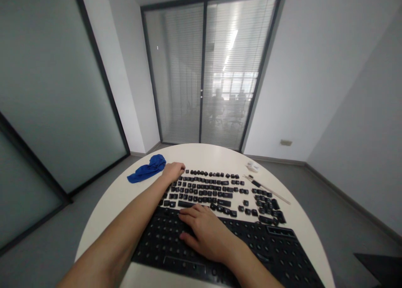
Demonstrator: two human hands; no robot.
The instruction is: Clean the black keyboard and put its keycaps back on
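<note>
A black keyboard base (160,242) without keycaps lies along the near side of the round table. Beyond it, loose black keycaps (213,187) are laid out in rows, with a number-pad group (266,204) at the right. My left hand (174,171) rests at the far left end of the rows, its fingers bent together beside the first keycap of the back row; what they hold, if anything, is hidden. Over the middle of the base is my right hand (202,229), palm down, fingers apart and pointing left near the long space bar keycap (186,204).
A blue cloth (147,169) lies on the table (201,150) at the left. Toward the right are a small white item (252,166) and a thin brush-like tool (270,189). A dark object (381,267) shows at the lower right, beyond the table.
</note>
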